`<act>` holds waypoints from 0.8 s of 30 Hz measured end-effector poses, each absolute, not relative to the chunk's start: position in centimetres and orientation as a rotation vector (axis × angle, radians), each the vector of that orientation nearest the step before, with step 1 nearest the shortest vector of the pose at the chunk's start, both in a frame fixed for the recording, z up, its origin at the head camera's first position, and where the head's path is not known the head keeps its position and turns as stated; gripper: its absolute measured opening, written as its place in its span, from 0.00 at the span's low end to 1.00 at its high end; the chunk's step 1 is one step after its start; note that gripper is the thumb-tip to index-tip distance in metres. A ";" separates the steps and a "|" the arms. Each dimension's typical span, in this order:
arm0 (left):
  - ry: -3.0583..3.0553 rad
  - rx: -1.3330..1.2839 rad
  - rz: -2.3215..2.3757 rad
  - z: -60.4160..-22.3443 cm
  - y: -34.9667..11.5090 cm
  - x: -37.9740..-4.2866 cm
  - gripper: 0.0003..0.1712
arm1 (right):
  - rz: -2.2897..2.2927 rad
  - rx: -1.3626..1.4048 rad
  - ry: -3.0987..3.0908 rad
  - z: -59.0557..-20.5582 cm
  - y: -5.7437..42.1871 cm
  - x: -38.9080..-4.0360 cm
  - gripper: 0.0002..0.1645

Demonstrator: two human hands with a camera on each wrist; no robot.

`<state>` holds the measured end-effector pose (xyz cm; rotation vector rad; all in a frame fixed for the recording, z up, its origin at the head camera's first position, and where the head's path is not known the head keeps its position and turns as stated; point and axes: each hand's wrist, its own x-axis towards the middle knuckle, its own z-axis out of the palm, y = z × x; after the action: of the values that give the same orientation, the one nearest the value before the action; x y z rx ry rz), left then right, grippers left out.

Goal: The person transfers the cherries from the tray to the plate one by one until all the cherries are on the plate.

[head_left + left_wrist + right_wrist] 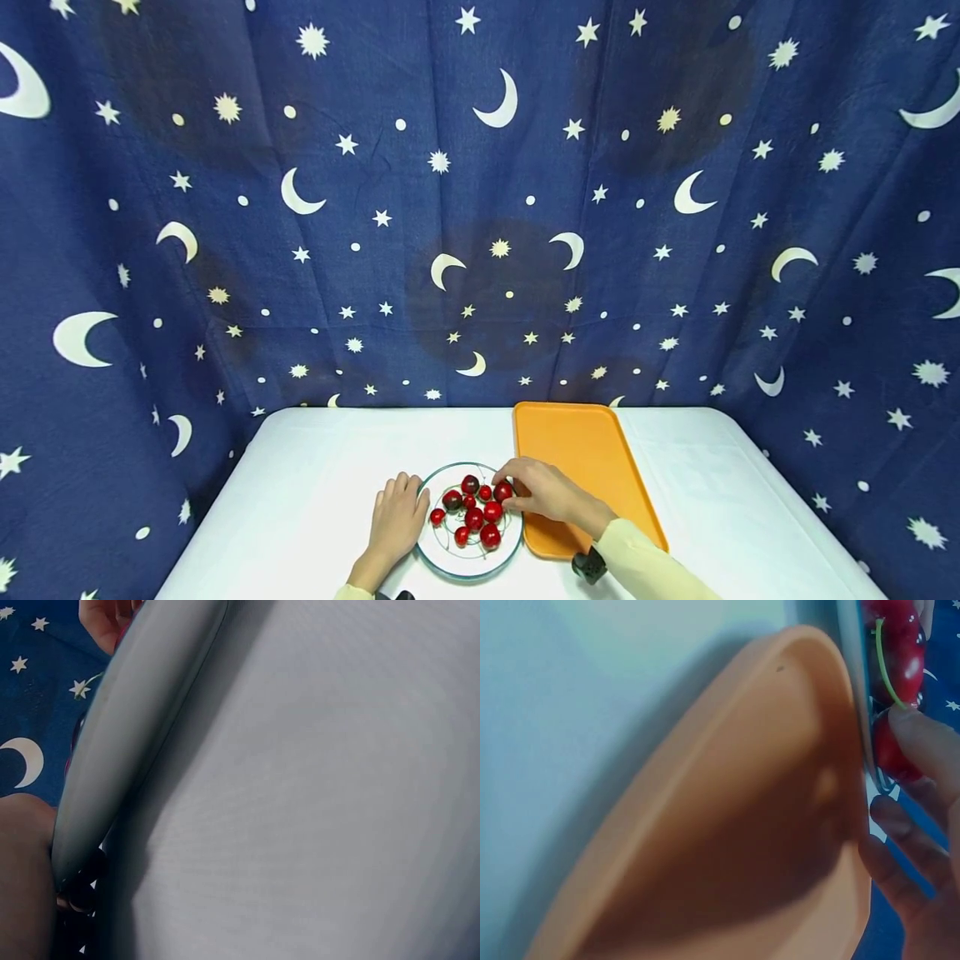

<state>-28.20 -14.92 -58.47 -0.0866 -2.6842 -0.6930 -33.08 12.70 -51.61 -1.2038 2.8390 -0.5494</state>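
Note:
A white plate (467,569) with a teal rim bears several red cherries (474,518), some larger and darker, a few with stems. At the plate's left rim rests my left hand (397,515), its fingers fairly straight; the left wrist view shows the plate's outer side (142,712) close by the hand. Over the right rim reaches my right hand (551,492), pinching a dark red cherry (503,491). In the right wrist view the thumb (926,742) presses on that cherry (889,750), while other fingers partly hide behind it.
An orange tray (577,450) lies right of the plate, close to its rim, beneath my right forearm. Both stand on a white-covered table (322,467). A dark blue curtain (495,183) with moons and stars hangs behind and along the sides.

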 end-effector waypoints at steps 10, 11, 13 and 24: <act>-2.731 -0.062 -0.656 -58.0 -15.6 -28.2 0.11 | -0.561 -1.205 2.844 -51.9 12.2 -33.1 0.21; -2.731 -0.059 -0.659 -58.0 -15.6 -28.2 0.10 | -0.558 -1.198 2.844 -52.0 12.2 -33.1 0.21; -2.713 -0.059 -0.669 -58.1 -15.5 -28.2 0.09 | -0.563 -1.192 2.840 -52.1 12.2 -33.2 0.22; -2.582 -0.122 -0.843 -57.8 -15.4 -28.5 0.06 | -0.736 -1.254 2.969 -52.5 13.1 -32.8 0.15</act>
<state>-28.47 -15.43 -57.82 -0.1222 -2.5823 -0.8427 -32.77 13.14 -52.50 -1.2537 2.9692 -0.7356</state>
